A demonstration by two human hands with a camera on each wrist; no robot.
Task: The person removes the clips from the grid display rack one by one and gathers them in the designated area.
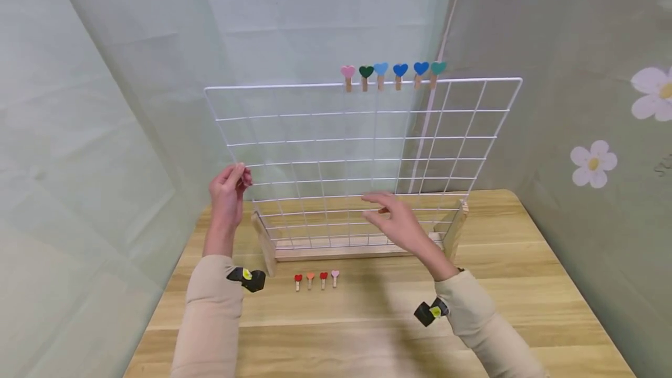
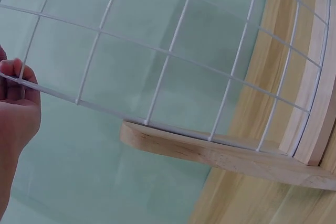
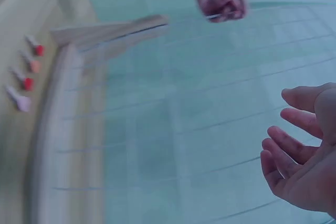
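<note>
White wire is pinched in the left hand (image 1: 227,190) at the grid (image 1: 362,156)'s left edge, seemingly to steady the panel. The right hand (image 1: 400,223) hovers open before its lower middle, fingers spread, touching nothing. The grid stands upright in a wooden base (image 1: 357,248) on the table (image 1: 525,284). Six heart pegs (image 1: 391,74) clip its top wire; four more (image 1: 316,279) lie near the base.

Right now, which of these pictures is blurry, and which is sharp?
Right wrist view: smeared, the white wire grid panel and small heart pegs soft. Left wrist view: crisp wires, left hand sharp. Head view: mostly sharp, right hand slightly blurred.
</note>
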